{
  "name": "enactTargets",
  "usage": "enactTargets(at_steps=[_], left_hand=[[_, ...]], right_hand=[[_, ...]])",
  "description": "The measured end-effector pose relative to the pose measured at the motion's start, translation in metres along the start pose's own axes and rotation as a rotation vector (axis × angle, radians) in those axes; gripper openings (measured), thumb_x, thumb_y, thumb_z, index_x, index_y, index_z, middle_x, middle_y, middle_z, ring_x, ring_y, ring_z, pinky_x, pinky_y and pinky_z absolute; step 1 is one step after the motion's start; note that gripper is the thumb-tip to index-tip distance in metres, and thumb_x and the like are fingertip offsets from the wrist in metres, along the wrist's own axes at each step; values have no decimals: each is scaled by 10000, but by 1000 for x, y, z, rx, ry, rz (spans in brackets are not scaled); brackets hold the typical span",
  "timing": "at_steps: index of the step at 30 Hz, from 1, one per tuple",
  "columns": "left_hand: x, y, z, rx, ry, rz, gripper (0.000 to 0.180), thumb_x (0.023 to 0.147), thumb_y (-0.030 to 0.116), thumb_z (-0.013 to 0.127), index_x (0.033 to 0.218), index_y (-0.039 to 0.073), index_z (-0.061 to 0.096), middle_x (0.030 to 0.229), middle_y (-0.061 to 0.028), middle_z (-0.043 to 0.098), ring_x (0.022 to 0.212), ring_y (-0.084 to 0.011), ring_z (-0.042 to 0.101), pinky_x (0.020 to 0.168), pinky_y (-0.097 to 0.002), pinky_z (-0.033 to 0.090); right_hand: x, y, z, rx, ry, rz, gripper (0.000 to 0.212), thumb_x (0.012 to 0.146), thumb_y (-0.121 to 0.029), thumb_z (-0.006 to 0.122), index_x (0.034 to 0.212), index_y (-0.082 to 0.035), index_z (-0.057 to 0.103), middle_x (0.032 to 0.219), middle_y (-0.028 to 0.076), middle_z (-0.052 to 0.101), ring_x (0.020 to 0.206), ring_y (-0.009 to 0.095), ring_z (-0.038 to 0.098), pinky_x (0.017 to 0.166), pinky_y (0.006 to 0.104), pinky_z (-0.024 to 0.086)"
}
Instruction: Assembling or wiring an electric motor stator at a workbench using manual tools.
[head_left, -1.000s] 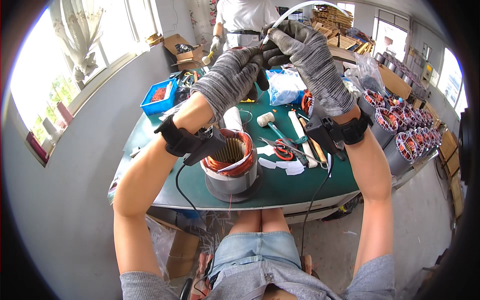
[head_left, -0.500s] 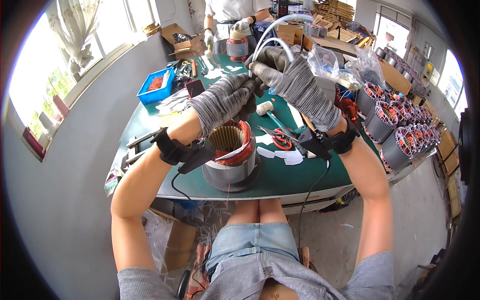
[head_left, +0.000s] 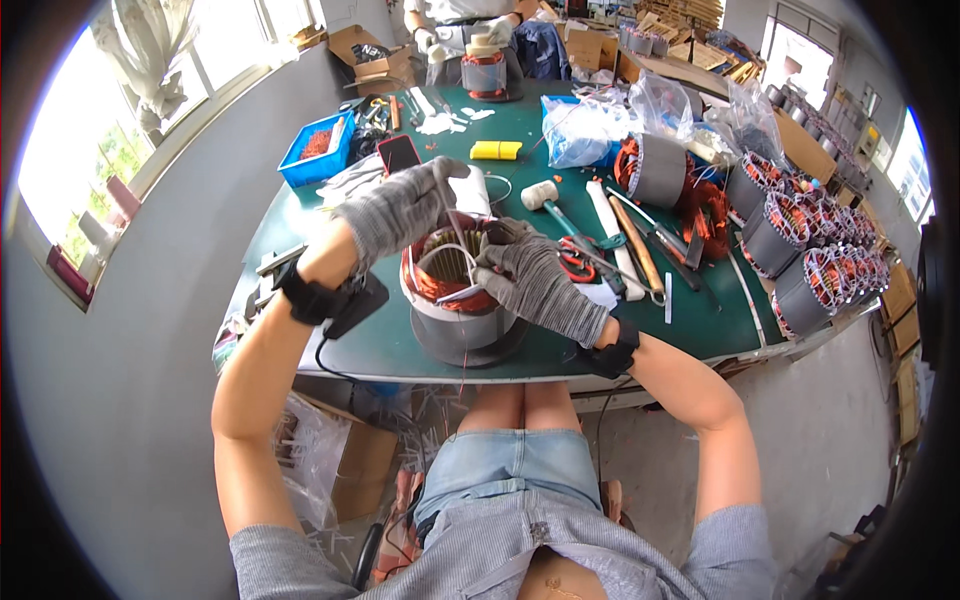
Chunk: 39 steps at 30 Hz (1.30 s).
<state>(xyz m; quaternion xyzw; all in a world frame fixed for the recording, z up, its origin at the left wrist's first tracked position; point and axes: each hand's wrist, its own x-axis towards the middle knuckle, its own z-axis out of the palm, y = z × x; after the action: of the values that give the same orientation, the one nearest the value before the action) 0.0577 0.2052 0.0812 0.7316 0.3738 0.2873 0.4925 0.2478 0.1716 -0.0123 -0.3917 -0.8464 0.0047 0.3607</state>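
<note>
A grey motor stator [head_left: 458, 325] with copper windings [head_left: 425, 285] round its top stands upright on a dark round base at the table's near edge. My left hand [head_left: 400, 212], in a grey knit glove, is raised over its left side, fingers pinched on a thin white tube [head_left: 459, 228] that runs down into the bore. Part of the tube curves in a loop over the opening. My right hand [head_left: 540, 280], also gloved, is closed at the right rim, where the tube's loop meets its fingertips. Those fingertips are partly hidden among the windings.
Right of the stator lie a mallet [head_left: 541, 196], red-handled scissors [head_left: 575, 262] and a wooden-handled tool [head_left: 637, 245]. Wound stators [head_left: 800, 265] crowd the right side. A blue bin [head_left: 316, 150] sits at left; across the table a person [head_left: 462, 30] works at another stator.
Both hands have come down from above the table to the stator, bringing the white tube with them. They have moved apart, the left now higher than the right.
</note>
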Motion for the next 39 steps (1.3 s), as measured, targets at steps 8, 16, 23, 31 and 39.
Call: enactTargets(at_steps=[8,16,23,31,39], left_hand=[[62,-34,14,73,-119,-94,219,917,147,442,1100,79,543,739,11,538,605,-100,488,547,-252,439],[60,33,5,233,113,171,253,934,280,416,925,64,547,660,13,515,543,-43,455,466,-177,383],[61,-4,-33,-380,619,-58,196,916,198,386,834,66,505,648,-57,573,510,-135,574,430,-241,480],[67,-4,36,-124,199,337,407,916,126,449,1303,81,334,1001,-95,554,636,-114,503,550,-221,434],[79,32,39,13,24,226,215,948,212,379,976,68,538,741,5,543,542,-45,483,487,-183,397]], right_hand=[[2,29,-37,774,193,292,150,844,-163,553,924,-50,612,820,53,606,739,167,576,687,259,459],[37,63,-77,892,-27,480,185,868,-192,549,958,-34,582,779,5,601,685,74,568,642,194,465],[48,71,-13,1393,-89,469,187,853,-188,586,966,-38,588,798,3,598,677,66,562,621,195,451],[99,60,-112,1141,134,227,179,859,-174,579,933,-12,599,790,48,620,679,103,586,668,203,491],[118,58,-211,1274,494,12,177,856,-185,587,972,-53,604,835,50,632,717,99,617,603,184,516]])
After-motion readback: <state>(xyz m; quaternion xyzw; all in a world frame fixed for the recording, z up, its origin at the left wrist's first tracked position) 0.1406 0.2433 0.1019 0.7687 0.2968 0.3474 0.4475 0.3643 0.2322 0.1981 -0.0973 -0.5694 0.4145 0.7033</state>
